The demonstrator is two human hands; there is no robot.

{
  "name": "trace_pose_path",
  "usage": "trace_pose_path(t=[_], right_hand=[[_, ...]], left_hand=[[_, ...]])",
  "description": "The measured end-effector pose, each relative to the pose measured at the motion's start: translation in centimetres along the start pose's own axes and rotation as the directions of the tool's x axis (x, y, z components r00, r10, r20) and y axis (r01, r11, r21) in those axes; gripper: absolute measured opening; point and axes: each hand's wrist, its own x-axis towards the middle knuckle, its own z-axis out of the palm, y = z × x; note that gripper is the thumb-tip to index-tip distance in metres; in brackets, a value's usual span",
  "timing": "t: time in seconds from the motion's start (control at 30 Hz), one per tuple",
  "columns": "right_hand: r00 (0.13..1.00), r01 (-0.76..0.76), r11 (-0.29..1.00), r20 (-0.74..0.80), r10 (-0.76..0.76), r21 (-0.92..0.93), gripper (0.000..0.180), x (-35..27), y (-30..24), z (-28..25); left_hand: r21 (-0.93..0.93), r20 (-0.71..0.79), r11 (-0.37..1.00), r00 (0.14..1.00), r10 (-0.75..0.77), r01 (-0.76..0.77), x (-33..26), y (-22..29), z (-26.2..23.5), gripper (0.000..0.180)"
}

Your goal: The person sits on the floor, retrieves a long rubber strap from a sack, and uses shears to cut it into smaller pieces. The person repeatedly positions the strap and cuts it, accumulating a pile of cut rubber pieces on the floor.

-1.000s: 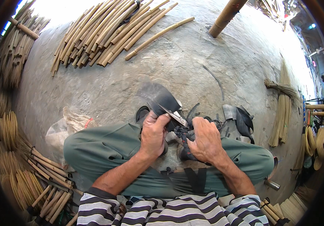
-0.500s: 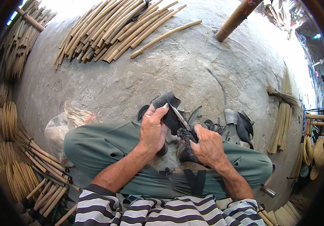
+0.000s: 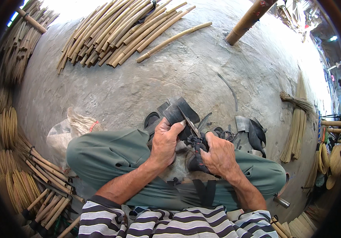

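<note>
My left hand [image 3: 164, 143] pinches a piece of black rubber sheet [image 3: 181, 111], its thumb lying on top. In my right hand [image 3: 220, 155] is a pair of scissors [image 3: 191, 126] with handles wrapped in dark strips. The blades point up and away from me and lie across the rubber's right part. How far apart the blades are is hard to see. Both hands are above the floor between my bent knees. Dark rubber pieces [image 3: 253, 131] lie on the floor to the right, and a thin black strip [image 3: 205, 121] lies just beyond the scissors.
A pile of bamboo sticks [image 3: 119, 33] lies at the far left, and a bamboo post [image 3: 250, 22] stands at the far right. A straw bundle [image 3: 297, 119] is on the right. To the left are a whitish sack [image 3: 65, 129] and bundled sticks with dark ends [image 3: 53, 208].
My left hand and the rubber have shifted slightly right, and the rubber has turned a little. The scissors are still in my right hand, which has hardly moved.
</note>
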Motion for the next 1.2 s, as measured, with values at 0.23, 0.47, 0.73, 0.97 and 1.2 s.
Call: trace_pose_path(t=[0.23, 0.47, 0.73, 0.97, 1.2], right_hand=[[0.998, 0.057, 0.998, -0.021, -0.057, -0.018, 0.038, 0.1, 0.3, 0.4], [0.977, 0.133, 0.989, -0.161, -0.142, -0.066, 0.037, 0.4, 0.2, 0.6], [0.999, -0.029, 1.000, 0.032, 0.028, 0.009, 0.035, -0.1, -0.3, -0.2], [0.980, 0.143, 0.984, -0.126, -0.156, -0.105, 0.040, 0.4, 0.2, 0.4], [0.998, 0.012, 0.999, -0.056, -0.015, -0.047, 0.038, 0.2, -0.1, 0.2]], left_hand=[[-0.107, -0.015, 0.994, 1.000, 0.007, -0.008, 1.0, 1.0, -0.2, 0.019], [0.035, 0.015, 0.999, 0.999, 0.030, -0.030, -0.1, -0.4, -0.2, 0.022], [0.067, -0.054, 0.994, 0.995, -0.087, 0.090, 0.5, 0.2, -0.5, 0.023], [-0.049, -0.015, 0.999, 1.000, 0.023, -0.024, 0.7, 0.5, 0.0, 0.024], [0.056, 0.018, 0.998, 1.000, 0.023, -0.024, 0.1, -0.5, -0.6, 0.024]])
